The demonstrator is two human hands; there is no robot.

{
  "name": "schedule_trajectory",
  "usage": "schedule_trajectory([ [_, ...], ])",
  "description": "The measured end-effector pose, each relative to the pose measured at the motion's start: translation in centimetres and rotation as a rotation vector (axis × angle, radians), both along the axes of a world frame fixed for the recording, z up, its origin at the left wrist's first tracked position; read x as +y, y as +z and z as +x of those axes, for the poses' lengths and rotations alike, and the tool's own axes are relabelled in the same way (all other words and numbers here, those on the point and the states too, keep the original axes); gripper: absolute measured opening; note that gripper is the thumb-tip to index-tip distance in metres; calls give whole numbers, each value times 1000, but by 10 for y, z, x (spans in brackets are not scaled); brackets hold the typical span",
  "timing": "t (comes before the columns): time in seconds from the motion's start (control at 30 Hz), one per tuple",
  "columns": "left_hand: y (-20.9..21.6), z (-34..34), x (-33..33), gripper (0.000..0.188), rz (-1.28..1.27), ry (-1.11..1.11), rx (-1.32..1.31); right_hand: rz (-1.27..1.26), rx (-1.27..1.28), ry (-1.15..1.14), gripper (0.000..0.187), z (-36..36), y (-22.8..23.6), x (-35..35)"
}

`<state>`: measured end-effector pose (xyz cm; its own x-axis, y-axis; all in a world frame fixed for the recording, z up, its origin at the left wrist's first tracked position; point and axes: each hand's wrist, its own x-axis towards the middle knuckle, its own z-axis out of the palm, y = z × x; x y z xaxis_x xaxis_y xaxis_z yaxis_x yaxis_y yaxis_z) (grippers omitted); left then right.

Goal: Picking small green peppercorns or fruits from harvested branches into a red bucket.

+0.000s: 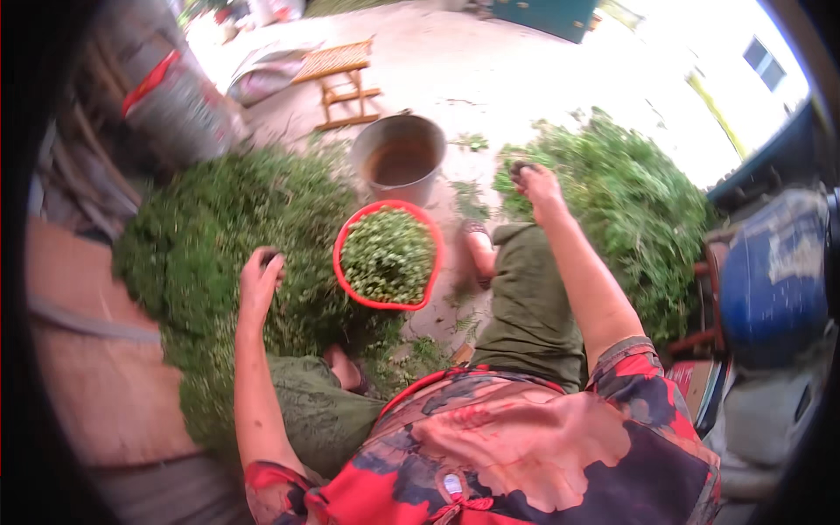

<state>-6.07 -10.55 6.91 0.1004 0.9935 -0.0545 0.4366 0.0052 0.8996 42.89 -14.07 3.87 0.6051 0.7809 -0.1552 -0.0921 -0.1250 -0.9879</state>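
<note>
**Left hand (259, 282) and right hand (542, 189) apart, fingers bent**

Head view: left hand over left heap of feathery greens (206, 223), right hand at edge of right heap (626, 223). Both narrowly curled, dark at fingertips; cannot tell if holding anything. Red basin (437, 259) of small green pieces (388, 254) between heaps, metal bucket (404, 193) just beyond. Judged step: handpicking, between grips. Next move: likely calling for light pinch on greens.
</note>
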Motion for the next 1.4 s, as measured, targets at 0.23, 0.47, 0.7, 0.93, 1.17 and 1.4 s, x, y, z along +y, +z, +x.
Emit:
schedule_trajectory([
  [0.23, -61, -37, 11, 26, 246, -53, 412, -136, -1205, 703, 55, -172, -126, 11],
  [0.47, -33, -18, 6, 22, 212, -178, 349, -56, -1122, 707, 61, -229, -141, 19],
  [0.7, -30, -17, 3, 23, 246, -199, 453, -11, -1330, 854, 57, -263, -136, 30],
  [0.93, -30, -16, -2, 22, 234, -226, 469, 71, -1453, 948, 61, -269, -132, 6],
  [1.17, -32, -10, 5, 22, 215, -268, 481, 105, -1388, 1053, 63, -245, -124, -20],
  [1.4, -35, -10, 6, 22, 215, -291, 513, 79, -1467, 968, 60, -226, -130, 20],
])
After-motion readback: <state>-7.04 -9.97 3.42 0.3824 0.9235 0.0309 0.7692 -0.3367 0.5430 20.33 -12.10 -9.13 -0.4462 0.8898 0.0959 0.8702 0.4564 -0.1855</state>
